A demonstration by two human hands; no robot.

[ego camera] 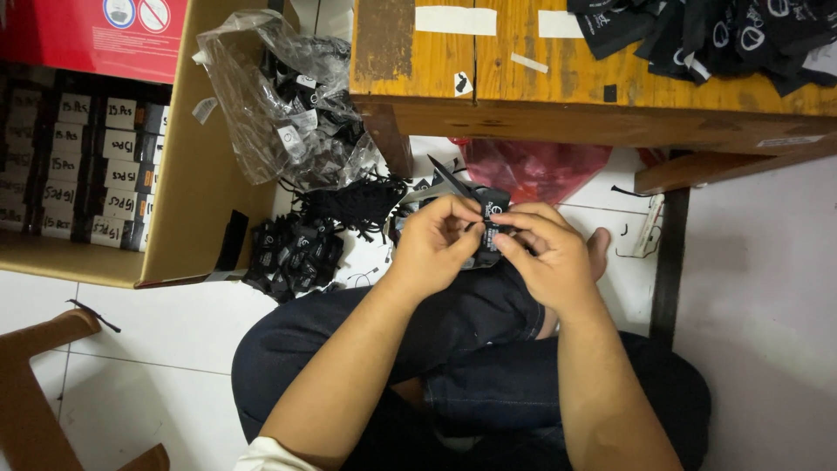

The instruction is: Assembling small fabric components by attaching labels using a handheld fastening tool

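Note:
Both my hands meet over my crossed legs in dark jeans. My left hand and my right hand pinch a small stack of black fabric labels with white print between the fingertips. A dark pointed blade, like scissors, sticks up just behind the labels; which hand grips it is hidden. A pile of black labels lies on the white tile floor to my left, close to my knee.
An open cardboard box holding several black bundles stands at left. A clear plastic bag of labels leans beside it. A low wooden table with more black labels is ahead, a red plastic bag beneath it. A wooden stool sits lower left.

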